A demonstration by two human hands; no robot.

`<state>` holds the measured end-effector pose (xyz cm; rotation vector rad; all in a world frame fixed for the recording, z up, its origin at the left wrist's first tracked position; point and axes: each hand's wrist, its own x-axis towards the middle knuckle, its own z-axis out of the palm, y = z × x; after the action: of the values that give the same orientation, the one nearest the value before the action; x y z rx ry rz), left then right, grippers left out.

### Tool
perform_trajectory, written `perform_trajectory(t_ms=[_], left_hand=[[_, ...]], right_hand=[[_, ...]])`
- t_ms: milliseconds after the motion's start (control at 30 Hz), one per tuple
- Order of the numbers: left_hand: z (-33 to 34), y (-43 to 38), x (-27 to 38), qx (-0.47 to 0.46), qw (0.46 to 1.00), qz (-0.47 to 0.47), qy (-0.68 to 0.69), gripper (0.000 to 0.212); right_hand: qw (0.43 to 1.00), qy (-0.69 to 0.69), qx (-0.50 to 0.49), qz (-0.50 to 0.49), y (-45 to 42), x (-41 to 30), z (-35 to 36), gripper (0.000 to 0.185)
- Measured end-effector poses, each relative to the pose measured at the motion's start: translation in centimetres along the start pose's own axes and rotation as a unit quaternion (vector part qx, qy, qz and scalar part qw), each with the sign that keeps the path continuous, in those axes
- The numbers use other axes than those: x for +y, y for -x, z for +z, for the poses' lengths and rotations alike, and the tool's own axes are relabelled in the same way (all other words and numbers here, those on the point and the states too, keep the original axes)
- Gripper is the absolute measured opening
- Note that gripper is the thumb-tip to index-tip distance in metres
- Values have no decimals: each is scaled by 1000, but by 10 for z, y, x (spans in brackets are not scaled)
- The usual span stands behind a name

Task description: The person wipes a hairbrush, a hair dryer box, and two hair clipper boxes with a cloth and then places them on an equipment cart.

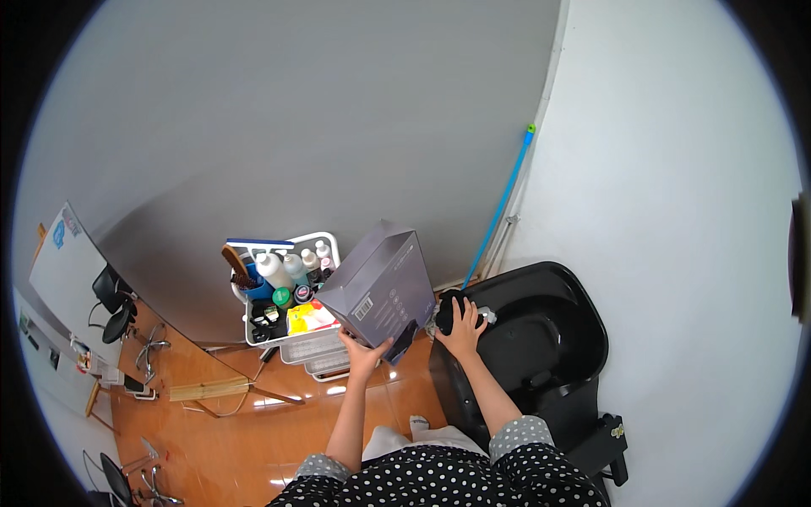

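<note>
My left hand (363, 352) grips the lower edge of a grey cardboard box (385, 288), which is tilted and bears writing and a barcode. To the right, my right hand (463, 329) lies with spread fingers over a black bundled item (448, 307), seemingly cloth, at the rim of a black wash basin (538, 336). A small clear or whitish item (487, 315) shows beside its fingertips. Whether the right fingers grip the bundle cannot be told. The box partly hides a white trolley (253, 342) that holds bottles, a blue cup with brushes, a squeegee and a yellow packet.
A blue pole (500, 206) leans in the wall corner behind the basin. At the left, a large mirror (82, 266) reflects black chairs, and a wooden-slatted stand (209, 388) is near the trolley. Orange floor tiles (241, 453) lie below.
</note>
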<state>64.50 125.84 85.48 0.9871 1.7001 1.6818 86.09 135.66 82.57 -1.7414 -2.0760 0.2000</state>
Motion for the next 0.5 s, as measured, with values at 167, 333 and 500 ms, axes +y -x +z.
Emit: perform_trajectory(t_ms=[167, 333, 500], left_hand=[[-37, -3, -9, 14, 1000, -5, 19, 109], [-98, -2, -20, 64, 991, -45, 108, 106], [-157, 21, 43, 81, 935, -217, 268, 107]], right_hand=[[985, -52, 48, -154, 17, -46, 5, 90], [955, -103, 43, -276, 46, -104, 26, 85], [922, -159, 94, -340, 77, -156, 50, 87]])
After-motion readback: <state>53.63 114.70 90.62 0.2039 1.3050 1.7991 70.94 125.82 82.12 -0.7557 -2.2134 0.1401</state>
